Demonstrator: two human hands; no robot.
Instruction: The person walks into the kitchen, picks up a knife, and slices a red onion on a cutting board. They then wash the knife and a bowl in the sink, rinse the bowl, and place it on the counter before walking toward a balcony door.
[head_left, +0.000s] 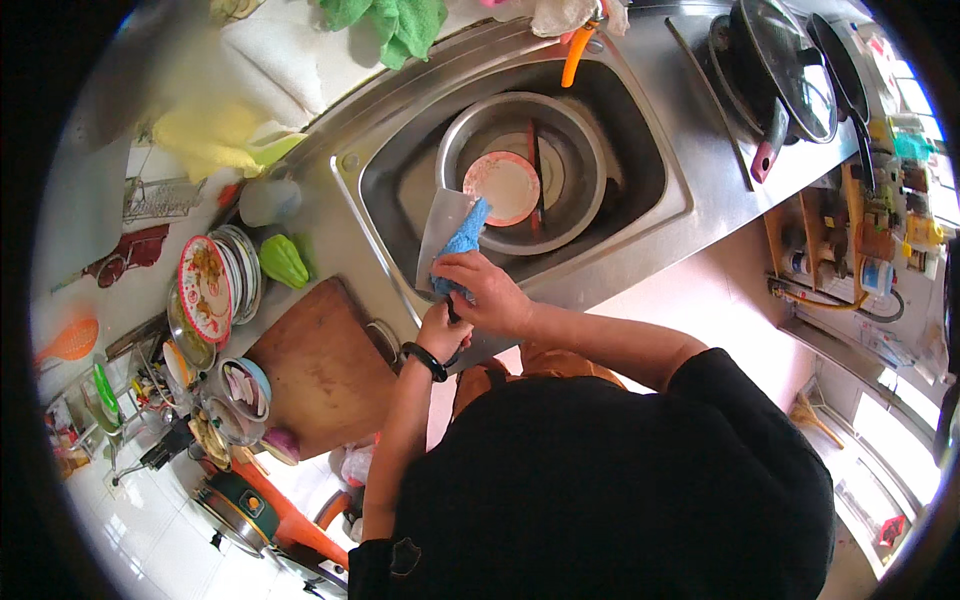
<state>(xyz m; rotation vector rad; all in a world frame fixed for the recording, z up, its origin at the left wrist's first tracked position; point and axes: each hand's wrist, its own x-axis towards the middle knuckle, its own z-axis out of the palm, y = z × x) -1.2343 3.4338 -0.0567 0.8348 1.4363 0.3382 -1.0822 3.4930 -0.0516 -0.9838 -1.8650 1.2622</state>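
Observation:
My left hand (442, 331), with a black bangle at the wrist, grips the dark handle of a kitchen cleaver (439, 221). The wide blade points away from me over the near left part of the steel sink (397, 161). My right hand (491, 292) presses a blue cloth (466, 234) against the blade, close to the handle. Beyond the cloth, a round metal basin (596, 169) sits in the sink. A bowl with a pink patterned rim (501, 187) and a dark red stick-like item (535, 172) are inside it.
Left of the sink are a wooden cutting board (330, 375), a green chayote (284, 261) and stacked plates (204, 289). An orange-handled tool (576, 56) hangs over the sink's back rim. Pans with a glass lid (787, 75) stand on the right counter.

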